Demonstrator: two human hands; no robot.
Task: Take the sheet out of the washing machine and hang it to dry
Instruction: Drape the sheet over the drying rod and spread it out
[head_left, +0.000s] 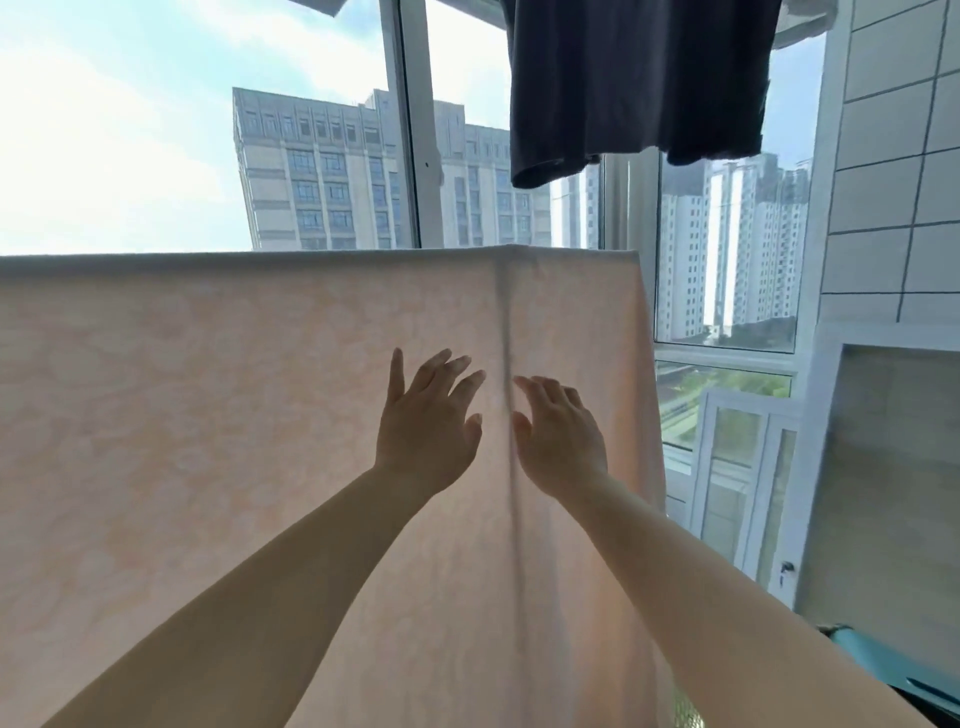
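Head view shows me the pale pink sheet (234, 415) draped over a horizontal line or rail, its folded top edge running level from the left border of the frame to its right corner near the window frame (410, 130). It hangs flat and fills most of the lower left and middle of the picture, with daylight glowing through it. A dark vertical crease (511, 415) runs down the sheet towards its right side.

My left hand (426, 431) is raised against the cloth just left of that crease, fingers spread and fairly straight, holding nothing; I cannot tell whether the fingertips touch the fabric. My right hand (563, 441) sits just right of the crease, fingers relaxed and slightly bent, also holding nothing, and again contact with the sheet is unclear. The two hands are near each other, apart, with the crease between them.

Above and to the right, a dark garment (639, 88) hangs in front of the glass. Further right stands a tiled wall (893, 182).
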